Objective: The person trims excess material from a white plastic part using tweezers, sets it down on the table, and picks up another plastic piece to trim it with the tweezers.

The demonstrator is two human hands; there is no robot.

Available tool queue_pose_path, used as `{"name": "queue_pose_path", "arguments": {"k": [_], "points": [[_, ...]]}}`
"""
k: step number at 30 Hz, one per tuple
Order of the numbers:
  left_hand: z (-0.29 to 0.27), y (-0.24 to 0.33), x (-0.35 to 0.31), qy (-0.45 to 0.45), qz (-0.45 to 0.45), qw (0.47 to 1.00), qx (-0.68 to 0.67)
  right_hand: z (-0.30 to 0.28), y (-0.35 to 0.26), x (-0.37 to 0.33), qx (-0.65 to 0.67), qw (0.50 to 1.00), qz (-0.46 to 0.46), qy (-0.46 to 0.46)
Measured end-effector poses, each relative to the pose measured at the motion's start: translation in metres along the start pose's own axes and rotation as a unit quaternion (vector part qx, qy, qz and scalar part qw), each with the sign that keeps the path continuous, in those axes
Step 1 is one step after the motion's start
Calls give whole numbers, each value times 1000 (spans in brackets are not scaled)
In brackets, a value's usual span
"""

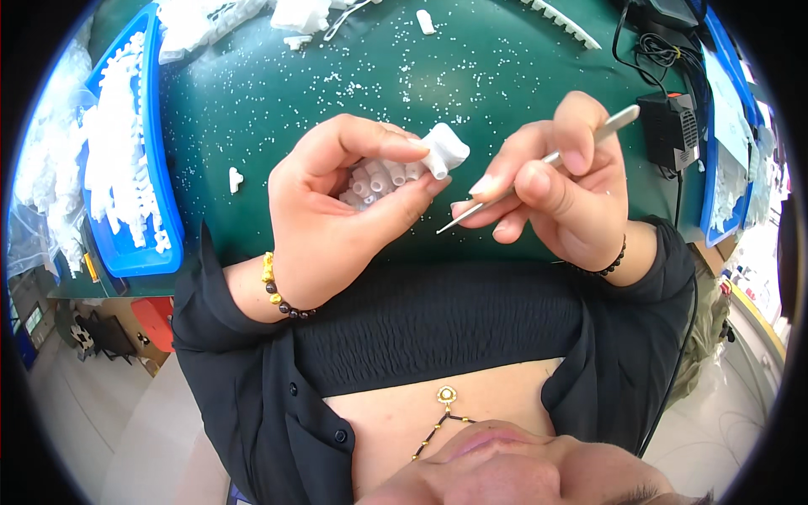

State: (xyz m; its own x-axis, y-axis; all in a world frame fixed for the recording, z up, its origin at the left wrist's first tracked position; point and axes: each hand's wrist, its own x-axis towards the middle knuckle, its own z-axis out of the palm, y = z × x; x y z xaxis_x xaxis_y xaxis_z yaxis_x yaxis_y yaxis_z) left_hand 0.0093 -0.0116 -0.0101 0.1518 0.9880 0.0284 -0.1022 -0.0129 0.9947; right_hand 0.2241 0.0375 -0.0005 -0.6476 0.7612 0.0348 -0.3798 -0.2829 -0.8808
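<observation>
My left hand [311, 210] is closed around a white plastic fitting with several short tubes. Thumb and index finger pinch it near its wide, rounded end [446, 151], and the row of tubes [376, 179] shows in the hollow of the palm. In my right hand [581, 189] is a slim metal pick [620, 123], held slantwise like a pen. Its fine tip points down and left, just below the fitting and apart from it. The fingers hide part of the pick's shaft.
White crumbs are scattered over the green table mat [252, 93]. A blue bin [171, 227] of white parts stands at left. Small white pieces [236, 179] lie loose, and a toothed white strip [562, 23] lies at the back. A black box [671, 139] and cables are at right.
</observation>
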Motion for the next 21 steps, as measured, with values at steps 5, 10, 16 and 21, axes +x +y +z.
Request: {"name": "queue_pose_path", "arguments": {"k": [5,10,16,21], "points": [[-1,6,1,31,-38,999,12,-10,0,4,-222,956,-180,-64],[0,6,6,33,-108,991,-65,-14,8,11,-359,865,-347,-49],[0,6,5,32,-85,996,-19,-14,3,9,-343,870,-350,-62],[1,7,3,34,-85,996,19,-17,-10,3,-349,896,-253,-112]]}}
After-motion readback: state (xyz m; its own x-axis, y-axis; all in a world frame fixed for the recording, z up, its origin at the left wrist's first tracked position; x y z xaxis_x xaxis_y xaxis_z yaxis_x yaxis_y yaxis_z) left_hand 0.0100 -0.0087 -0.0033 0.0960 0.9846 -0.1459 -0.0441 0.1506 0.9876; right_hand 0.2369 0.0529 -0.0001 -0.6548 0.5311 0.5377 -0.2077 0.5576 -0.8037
